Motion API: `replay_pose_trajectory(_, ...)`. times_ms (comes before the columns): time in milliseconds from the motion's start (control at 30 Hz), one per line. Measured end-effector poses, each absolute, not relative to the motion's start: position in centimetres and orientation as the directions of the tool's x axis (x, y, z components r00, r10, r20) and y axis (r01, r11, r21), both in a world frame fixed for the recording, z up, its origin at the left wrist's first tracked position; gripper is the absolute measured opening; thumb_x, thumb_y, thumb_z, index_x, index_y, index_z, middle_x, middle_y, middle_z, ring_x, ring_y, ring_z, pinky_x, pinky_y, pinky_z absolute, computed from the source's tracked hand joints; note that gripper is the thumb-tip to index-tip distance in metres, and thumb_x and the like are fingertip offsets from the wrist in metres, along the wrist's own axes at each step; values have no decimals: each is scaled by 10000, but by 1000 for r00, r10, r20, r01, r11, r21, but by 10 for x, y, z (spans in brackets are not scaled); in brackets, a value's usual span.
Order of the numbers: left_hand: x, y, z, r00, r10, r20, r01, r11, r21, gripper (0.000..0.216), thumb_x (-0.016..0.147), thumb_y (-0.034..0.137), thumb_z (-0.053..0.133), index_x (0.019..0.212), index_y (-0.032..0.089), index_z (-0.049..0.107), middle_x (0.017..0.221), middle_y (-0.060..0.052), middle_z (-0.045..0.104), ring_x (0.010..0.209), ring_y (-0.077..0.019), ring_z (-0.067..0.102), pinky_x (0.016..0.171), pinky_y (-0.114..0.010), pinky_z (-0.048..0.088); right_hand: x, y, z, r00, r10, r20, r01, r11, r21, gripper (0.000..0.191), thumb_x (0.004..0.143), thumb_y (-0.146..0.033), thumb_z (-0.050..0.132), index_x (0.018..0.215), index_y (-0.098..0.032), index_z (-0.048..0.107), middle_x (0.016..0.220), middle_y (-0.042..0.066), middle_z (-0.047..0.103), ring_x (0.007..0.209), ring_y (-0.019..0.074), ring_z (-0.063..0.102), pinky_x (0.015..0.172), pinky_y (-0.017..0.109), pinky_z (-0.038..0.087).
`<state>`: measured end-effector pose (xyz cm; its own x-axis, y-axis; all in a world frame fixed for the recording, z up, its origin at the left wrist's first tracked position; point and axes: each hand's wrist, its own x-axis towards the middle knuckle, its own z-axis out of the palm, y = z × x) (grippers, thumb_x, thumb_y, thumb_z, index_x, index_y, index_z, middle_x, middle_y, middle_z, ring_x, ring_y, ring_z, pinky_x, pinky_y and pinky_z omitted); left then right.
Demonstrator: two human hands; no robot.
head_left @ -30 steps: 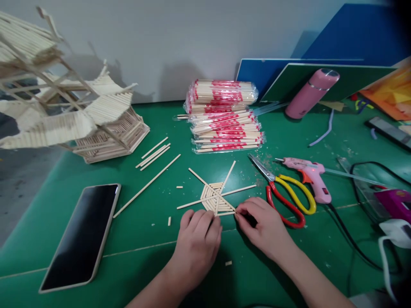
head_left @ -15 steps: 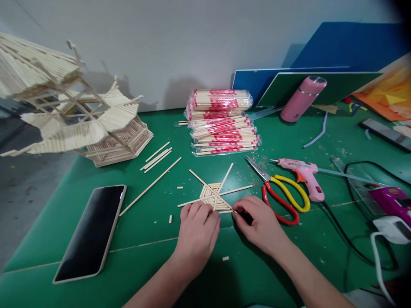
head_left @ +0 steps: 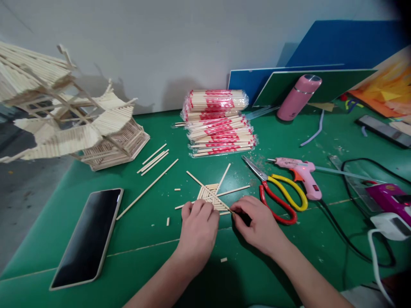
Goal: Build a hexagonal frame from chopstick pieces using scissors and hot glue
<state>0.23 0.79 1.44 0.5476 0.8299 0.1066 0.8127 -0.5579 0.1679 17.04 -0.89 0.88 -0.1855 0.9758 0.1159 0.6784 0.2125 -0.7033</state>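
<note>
In front of me lies a flat star-shaped frame of thin wooden sticks (head_left: 208,193), with shorter sticks laid in rows between its crossed arms. My left hand (head_left: 199,224) is curled over the near left part of the frame, its fingertips pressed down on the sticks and partly hidden. At the lower right arm of the frame, my right hand (head_left: 257,220) pinches the stick end between thumb and fingers. Scissors (head_left: 278,192) with red and yellow handles lie just right of that hand, beside a pink glue gun (head_left: 300,171).
A phone (head_left: 88,237) lies at left, near loose sticks (head_left: 153,161) and a long stick (head_left: 147,189). A stick-built pavilion model (head_left: 105,128) stands behind. Wrapped stick bundles (head_left: 221,124) are stacked by the wall. A pink bottle (head_left: 298,98) leans against boards (head_left: 321,85); cables run at right.
The view has shifted slightly, moving the scene a little left. My left hand has moved slightly forward over the frame, covering more of its left arm. My right hand keeps its pinch.
</note>
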Motion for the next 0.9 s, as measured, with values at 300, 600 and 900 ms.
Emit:
replay_pose_trajectory(300, 2, 8, 13, 547, 830, 105, 813, -557, 170, 165, 807, 158, 431, 758, 184, 587, 795, -48, 578, 818, -203, 455, 769, -396, 286, 169, -9, 7, -189, 976, 111, 679, 212, -703, 128, 737, -98, 477, 793, -176, 561, 735, 25, 538, 718, 158, 478, 640, 276, 382)
replay_pose_trajectory(600, 3, 10, 13, 558, 826, 75, 797, -559, 228, 178, 804, 142, 413, 747, 164, 580, 780, -58, 556, 790, -198, 455, 732, -363, 326, 170, -9, 7, -198, 974, 106, 688, 215, -693, 116, 744, -102, 468, 757, -177, 556, 717, 25, 536, 709, 158, 469, 630, 275, 373)
replay_pose_trajectory(900, 1, 11, 14, 585, 808, 70, 788, -587, 185, 151, 795, 137, 439, 748, 178, 576, 792, -45, 561, 810, -198, 454, 777, -406, 280, 167, -8, 7, -183, 977, 109, 692, 207, -692, 115, 737, -98, 470, 751, -175, 554, 715, 26, 533, 705, 158, 472, 629, 274, 373)
